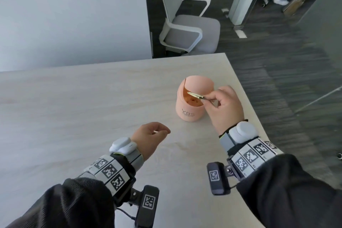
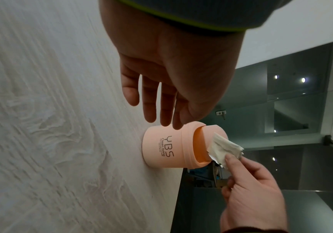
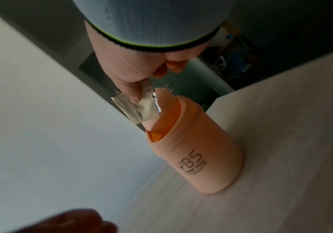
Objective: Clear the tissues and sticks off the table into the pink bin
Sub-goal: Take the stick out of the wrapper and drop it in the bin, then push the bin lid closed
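Note:
The pink bin [image 1: 188,111] stands upright near the table's right edge, its lid swung open. My right hand [image 1: 209,98] pinches a small bunch of beige stick packets [image 1: 196,95] between thumb and fingers, their ends poking over the bin's opening. The right wrist view shows the packets [image 3: 133,108] at the bin's [image 3: 201,157] mouth. My left hand [image 1: 161,131] hovers over the table to the left of and nearer than the bin, fingers relaxed and holding nothing. In the left wrist view its fingers [image 2: 157,113] hang close to the bin [image 2: 161,149], beside the packets [image 2: 221,148].
The light wood table [image 1: 74,107] ends just right of the bin. A grey office chair [image 1: 188,31] stands beyond the far edge on a dark carpet. A white wall panel [image 1: 74,15] rises behind the table's left part.

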The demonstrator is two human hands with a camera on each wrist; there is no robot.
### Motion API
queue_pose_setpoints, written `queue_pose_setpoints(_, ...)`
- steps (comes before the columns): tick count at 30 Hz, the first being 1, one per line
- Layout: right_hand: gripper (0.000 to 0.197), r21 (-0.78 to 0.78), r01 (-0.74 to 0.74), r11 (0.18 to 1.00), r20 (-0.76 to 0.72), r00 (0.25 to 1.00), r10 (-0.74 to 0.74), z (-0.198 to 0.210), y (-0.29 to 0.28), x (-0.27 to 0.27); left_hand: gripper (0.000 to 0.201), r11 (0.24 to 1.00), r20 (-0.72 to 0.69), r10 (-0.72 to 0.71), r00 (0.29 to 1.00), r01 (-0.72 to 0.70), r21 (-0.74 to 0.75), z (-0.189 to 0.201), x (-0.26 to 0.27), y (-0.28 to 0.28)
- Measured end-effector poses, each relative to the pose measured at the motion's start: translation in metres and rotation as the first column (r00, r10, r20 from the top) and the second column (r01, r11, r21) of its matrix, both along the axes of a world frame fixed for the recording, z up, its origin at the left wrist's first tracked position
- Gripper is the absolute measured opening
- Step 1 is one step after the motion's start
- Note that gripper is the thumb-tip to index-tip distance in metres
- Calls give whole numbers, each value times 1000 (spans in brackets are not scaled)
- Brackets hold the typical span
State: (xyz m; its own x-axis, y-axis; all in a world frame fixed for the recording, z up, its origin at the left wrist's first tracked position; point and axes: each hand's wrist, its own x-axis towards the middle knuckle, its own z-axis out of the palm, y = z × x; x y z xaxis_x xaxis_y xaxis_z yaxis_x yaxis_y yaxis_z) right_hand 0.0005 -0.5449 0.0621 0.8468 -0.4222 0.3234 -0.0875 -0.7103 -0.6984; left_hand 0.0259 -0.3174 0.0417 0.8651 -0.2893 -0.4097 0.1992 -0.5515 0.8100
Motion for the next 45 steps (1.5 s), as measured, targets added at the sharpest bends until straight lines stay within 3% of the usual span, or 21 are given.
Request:
queue_pose_setpoints(3,2,-248,-79,966,-153,987,41,-13,-13,15,14,998,36,-44,998,42,45,-5,11,-15)
queue_pose_setpoints(5,11,-325,-143,935,-234,970,67,-20,-15,21,15,993,104,-98,990,91,73,-6,18,-24)
queue_pose_setpoints(9,24,-359,-243,901,-442,895,65,-26,-19,25,40,911,281,-387,878,316,266,-11,34,-41)
queue_pose_setpoints(13,29,-291,-259,921,-494,865,87,-26,-24,23,55,822,351,-554,755,430,373,-9,44,-60)
queue_pose_setpoints(15,28,-253,-241,937,-472,876,98,-26,-26,22,59,787,343,-602,721,464,407,-9,49,-69)
queue_pose_setpoints(18,20,-184,-167,969,-214,969,127,-21,-29,17,61,741,302,-648,699,488,461,-8,55,-79)
queue_pose_setpoints(20,15,-172,-135,976,-35,991,131,-16,-38,20,62,704,276,-678,681,494,510,-7,58,-84)
queue_pose_setpoints(22,19,-197,-117,973,28,992,125,-12,-47,30,62,660,242,-705,667,492,567,-5,59,-89)
queue_pose_setpoints(27,36,-289,-221,931,-116,974,196,-16,-55,50,54,554,174,-736,654,434,710,-8,61,-101)
queue_pose_setpoints(31,50,-185,-307,934,-224,938,264,-20,-57,58,48,501,150,-747,647,401,767,-11,67,-107)
queue_pose_setpoints(35,54,-71,-234,970,-174,960,219,-22,-59,62,40,533,249,-755,606,347,772,-7,66,-102)
queue_pose_setpoints(37,52,-88,-201,976,-171,968,184,-23,-60,64,40,554,291,-746,599,315,771,-8,64,-96)
queue_pose_setpoints(41,42,-52,-202,978,-178,966,190,-27,-60,67,47,562,275,-740,614,341,753,-8,65,-94)
queue_pose_setpoints(45,31,-29,-203,979,-178,965,195,-26,-57,69,41,573,269,-745,610,379,727,-5,67,-96)
